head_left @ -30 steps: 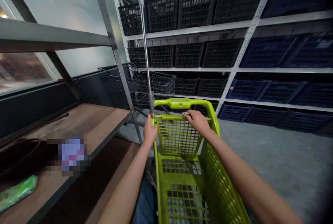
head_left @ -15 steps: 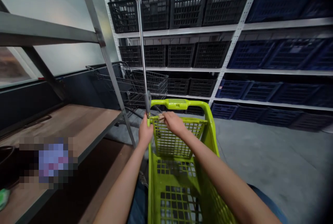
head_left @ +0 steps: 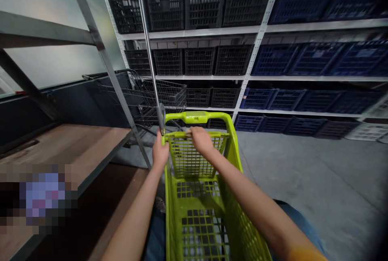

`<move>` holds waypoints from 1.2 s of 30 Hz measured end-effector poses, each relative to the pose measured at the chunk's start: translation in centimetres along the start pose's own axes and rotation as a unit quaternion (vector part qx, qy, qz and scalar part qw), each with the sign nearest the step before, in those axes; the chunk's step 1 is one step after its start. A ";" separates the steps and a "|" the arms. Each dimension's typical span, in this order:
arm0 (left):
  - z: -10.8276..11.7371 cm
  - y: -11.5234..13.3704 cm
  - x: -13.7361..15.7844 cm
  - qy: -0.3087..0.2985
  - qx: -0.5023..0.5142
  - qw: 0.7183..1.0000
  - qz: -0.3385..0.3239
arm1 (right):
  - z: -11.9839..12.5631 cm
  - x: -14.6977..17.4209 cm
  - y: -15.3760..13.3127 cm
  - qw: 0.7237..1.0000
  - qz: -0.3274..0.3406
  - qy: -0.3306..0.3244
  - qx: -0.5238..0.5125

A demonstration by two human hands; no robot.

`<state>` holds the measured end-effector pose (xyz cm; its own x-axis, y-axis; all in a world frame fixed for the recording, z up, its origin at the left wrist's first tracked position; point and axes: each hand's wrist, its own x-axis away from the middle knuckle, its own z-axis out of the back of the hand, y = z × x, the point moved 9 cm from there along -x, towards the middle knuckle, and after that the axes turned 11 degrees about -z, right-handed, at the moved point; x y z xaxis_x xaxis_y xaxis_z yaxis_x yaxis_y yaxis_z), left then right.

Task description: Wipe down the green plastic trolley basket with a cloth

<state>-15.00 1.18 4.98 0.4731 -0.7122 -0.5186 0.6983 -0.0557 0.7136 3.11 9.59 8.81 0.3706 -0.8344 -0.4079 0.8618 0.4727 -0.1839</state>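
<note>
- Location: the lime-green plastic shopping cart [head_left: 235, 147] stood directly in front of the person, its handle [head_left: 196, 117] at the far end and its grid panel [head_left: 182, 160] below that.
- Left hand [head_left: 160, 151]: closed around the cart's upper left corner, thumb inside. The other fingers passed out of sight; whether spread or pressed together could not be told. The slim metal pole [head_left: 148, 46] ended just above this hand.
- Right hand [head_left: 202, 141]: fingers bent and close together, pinching a small pale cloth-like piece [head_left: 188, 132] at the panel's top bar. The thumb was not visible.
- Progress: judged under way, with contact about midway along that bar. No visible mark separated parts dealt with from parts outstanding; the handle and side walls were not being worked. The amount left could not be established.
- Labels: a greyish plate sat on the handle, and light tags showed on some blue crates [head_left: 274, 60]; none was legible. A pixelated patch [head_left: 42, 194] over the wooden shelf [head_left: 81, 139] hid its contents.
- Brands: none identified on the cart, the black crates [head_left: 168, 60] or the wire shopping cart [head_left: 163, 95].
</note>
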 end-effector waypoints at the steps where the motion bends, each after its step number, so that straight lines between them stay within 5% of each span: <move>1: 0.1 -0.1 0.0 -0.003 -0.004 1.000 0.004 | -0.7 -0.4 -2.6 0.999 0.024 -0.006 -0.026; 4: 0.5 -0.3 0.0 -0.018 -0.022 0.999 0.015 | -1.9 -1.2 -7.9 0.995 0.080 -0.011 -0.059; 6: 1.0 -0.4 0.0 -0.019 -0.030 0.999 0.011 | -1.9 -1.2 -8.0 0.994 0.102 -0.009 -0.047; 8: 1.5 -0.4 0.0 -0.014 -0.037 0.999 0.005 | -1.3 -0.9 -5.0 0.996 0.088 -0.008 -0.015; 13: 1.8 -0.7 0.2 -0.005 -0.033 0.999 0.008 | 1.8 0.7 8.1 0.997 -0.032 0.015 0.075; 16: 1.5 -0.6 0.4 -0.004 -0.019 1.000 0.022 | 2.5 1.3 10.2 0.995 -0.050 0.036 0.079; 18: 1.3 -0.6 0.5 -0.003 -0.007 0.999 0.035 | 2.1 1.1 8.1 0.997 -0.052 0.044 0.046; 24: 1.3 -0.6 0.7 0.006 0.027 0.999 0.025 | -1.4 -0.4 -5.9 0.993 0.074 -0.005 -0.093; 27: 1.5 -0.8 0.6 -0.001 0.014 1.000 0.019 | -1.6 -0.5 -7.0 0.988 0.116 -0.002 -0.100; 36: 1.0 -0.7 1.0 0.012 0.061 0.998 0.025 | 3.2 2.8 10.5 0.998 0.015 0.061 0.019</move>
<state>-15.62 -0.20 4.43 0.5187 -0.6997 -0.4912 0.6037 -0.1070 0.7900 14.34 11.30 8.61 0.3538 -0.7784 -0.5187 0.8646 0.4837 -0.1362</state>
